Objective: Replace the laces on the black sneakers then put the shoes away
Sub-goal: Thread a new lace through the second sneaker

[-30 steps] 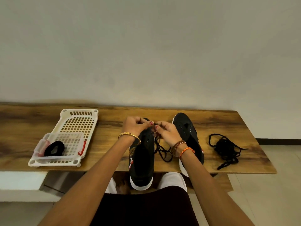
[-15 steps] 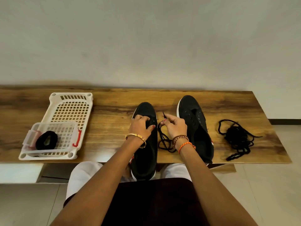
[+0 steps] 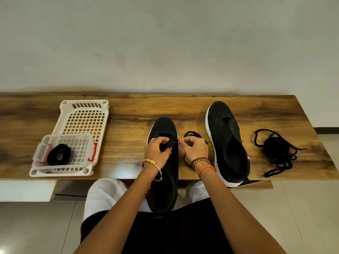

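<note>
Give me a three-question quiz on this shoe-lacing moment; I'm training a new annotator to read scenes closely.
1. True or false: the shoe on the right already has a lace threaded through its eyelets.
2. Which hand pinches the lace? A) left hand B) right hand C) neither
3. Fill in: the black coil lies in the small ___ basket, which sits inside the white tray.

Key
1. False: its eyelets are bare, and a loose pile of laces lies on the table beside it.
2. B; the left hand grips the near shoe.
3. clear
</note>
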